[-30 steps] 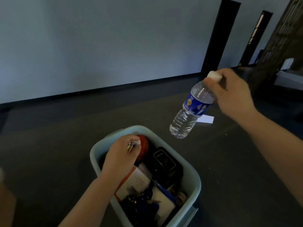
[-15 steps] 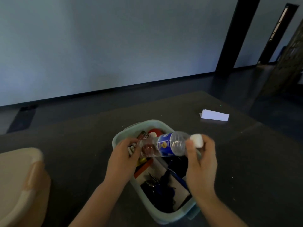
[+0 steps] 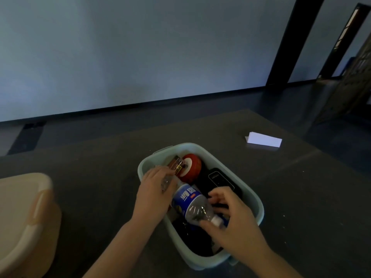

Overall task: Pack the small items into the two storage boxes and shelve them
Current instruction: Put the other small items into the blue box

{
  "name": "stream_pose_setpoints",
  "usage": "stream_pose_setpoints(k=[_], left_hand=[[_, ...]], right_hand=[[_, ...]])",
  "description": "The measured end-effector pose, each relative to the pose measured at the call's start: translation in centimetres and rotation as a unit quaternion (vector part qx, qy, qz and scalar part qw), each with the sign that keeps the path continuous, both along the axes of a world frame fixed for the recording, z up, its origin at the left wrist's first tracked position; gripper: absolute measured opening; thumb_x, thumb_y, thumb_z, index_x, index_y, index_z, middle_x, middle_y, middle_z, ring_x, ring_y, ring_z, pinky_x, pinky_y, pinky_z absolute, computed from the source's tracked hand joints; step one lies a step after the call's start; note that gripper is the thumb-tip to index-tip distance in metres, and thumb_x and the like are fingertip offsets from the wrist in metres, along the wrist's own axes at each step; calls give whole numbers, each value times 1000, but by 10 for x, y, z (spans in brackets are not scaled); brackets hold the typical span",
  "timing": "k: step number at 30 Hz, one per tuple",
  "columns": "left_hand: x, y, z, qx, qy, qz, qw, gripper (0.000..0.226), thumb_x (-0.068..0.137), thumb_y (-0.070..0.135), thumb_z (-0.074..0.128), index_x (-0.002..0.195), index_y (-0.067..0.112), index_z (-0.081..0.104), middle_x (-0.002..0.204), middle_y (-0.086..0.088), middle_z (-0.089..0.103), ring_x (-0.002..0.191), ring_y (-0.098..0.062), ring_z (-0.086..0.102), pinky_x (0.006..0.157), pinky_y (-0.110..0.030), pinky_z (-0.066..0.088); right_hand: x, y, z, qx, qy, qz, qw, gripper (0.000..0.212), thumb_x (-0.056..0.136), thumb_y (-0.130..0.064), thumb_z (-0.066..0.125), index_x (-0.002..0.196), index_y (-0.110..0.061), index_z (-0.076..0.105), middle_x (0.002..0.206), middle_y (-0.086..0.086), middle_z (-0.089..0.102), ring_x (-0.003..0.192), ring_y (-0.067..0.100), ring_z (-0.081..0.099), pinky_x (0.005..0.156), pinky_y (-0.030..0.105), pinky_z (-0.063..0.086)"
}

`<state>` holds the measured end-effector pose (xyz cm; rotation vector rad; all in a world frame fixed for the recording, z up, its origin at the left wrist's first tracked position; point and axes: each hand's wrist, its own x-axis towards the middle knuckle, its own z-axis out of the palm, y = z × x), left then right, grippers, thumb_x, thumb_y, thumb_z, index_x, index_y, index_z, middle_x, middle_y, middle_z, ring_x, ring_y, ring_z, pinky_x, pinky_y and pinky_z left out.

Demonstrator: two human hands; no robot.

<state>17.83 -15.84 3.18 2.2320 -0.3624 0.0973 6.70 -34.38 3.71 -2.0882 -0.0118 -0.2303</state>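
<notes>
A pale blue storage box [image 3: 254,199] stands on the dark table in front of me. A clear water bottle [image 3: 190,203] with a blue label lies across its contents. My left hand [image 3: 154,193] grips the bottle's base at the box's left wall. My right hand [image 3: 234,223] holds the white-capped neck end. Inside the box are a red round item [image 3: 192,166], a small battery pack [image 3: 177,165] and a black device [image 3: 219,179]. A beige storage box [image 3: 26,215] sits at the left edge.
A folded white card [image 3: 264,139] lies on the table at the far right. The dark table [image 3: 100,177] ends behind the box, with floor and a pale wall beyond. A dark shelving frame [image 3: 357,81] stands at the far right.
The bottle has come down from above the box and now lies inside it. My left hand took hold of its base, and my right hand lowered with the cap end.
</notes>
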Motion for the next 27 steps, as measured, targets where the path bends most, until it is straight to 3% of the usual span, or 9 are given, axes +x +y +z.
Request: stream_pose_setpoints(k=[7,11,15,18,21,24,27], left_hand=[[11,-3,-1,21,-10,-13,1000,20,88,31,58,106,40,56,122,22,47,130,-5,35,109,-35,27],[16,-3,4,42,0,-24,999,21,89,28,59,108,35,58,126,14,52,127,-4,38,111,-37,29],[10,-13,11,1,14,-38,999,21,90,27,58,107,39,57,111,21,48,108,0,46,91,-24,41],[5,-31,18,2,-37,-53,998,20,90,26,59,108,35,61,107,21,54,97,3,49,79,-13,37],[7,-54,30,-10,-56,-65,996,17,88,23,62,103,31,65,105,18,60,97,-1,53,84,-22,42],[21,-84,44,-18,-73,-89,993,17,87,25,63,102,30,66,105,16,62,99,-4,55,89,-27,44],[44,-117,51,12,-81,-127,989,15,88,31,61,103,36,61,104,23,55,99,-1,50,85,-22,38]], right_hand=[[19,-2,7,-55,36,32,997,47,66,-30,85,100,-40,54,108,-19,58,101,-4,58,88,25,52],[24,-2,7,-46,66,39,996,46,67,-30,85,99,-38,53,107,-15,62,100,-3,59,89,30,53],[24,-6,5,-35,61,32,997,48,65,-36,85,103,-38,55,105,-14,63,98,-4,60,87,26,53],[24,-14,9,2,25,-10,1000,45,64,-48,80,103,-43,59,99,-17,64,94,-3,62,80,19,53],[28,-35,17,5,-14,-52,999,38,66,-48,78,100,-43,61,96,-18,64,91,1,63,76,18,52],[41,-71,26,-47,-31,-100,993,29,71,-43,77,95,-42,60,95,-21,63,90,-5,60,75,11,48],[58,-112,29,-95,-14,-155,983,28,74,-39,76,96,-39,60,98,-17,62,88,-4,59,79,15,48]])
